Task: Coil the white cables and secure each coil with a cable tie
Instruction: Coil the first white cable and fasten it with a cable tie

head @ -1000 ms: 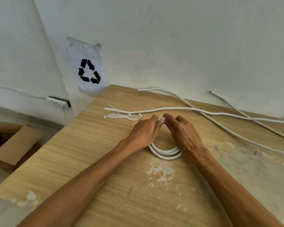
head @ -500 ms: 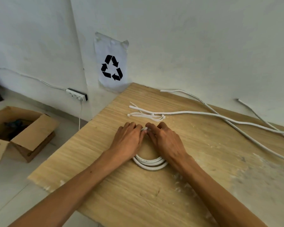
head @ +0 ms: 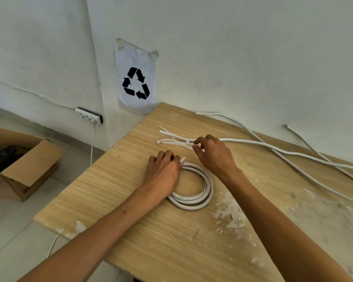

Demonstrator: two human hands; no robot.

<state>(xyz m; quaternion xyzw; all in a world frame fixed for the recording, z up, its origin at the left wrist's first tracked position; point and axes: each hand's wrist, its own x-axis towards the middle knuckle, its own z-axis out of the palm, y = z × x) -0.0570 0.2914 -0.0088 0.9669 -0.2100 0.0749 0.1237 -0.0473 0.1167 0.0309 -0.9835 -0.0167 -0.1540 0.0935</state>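
The white coil lies flat on the wood table, w/ no tie on it yet. Left hand sits on the coil's left side, fingers bent over the loops and the cable tip, prob. so the rings don't spring open. Right hand is just past the coil, toward the wall. Its thumb and first finger are curled close at the little pile of cable ties, maybe nipping one; can't tell for sure. Ties are kept near the coil so one hand can grab while the other holds. Long loose cables trail off right of the coil, not rolled up yet.
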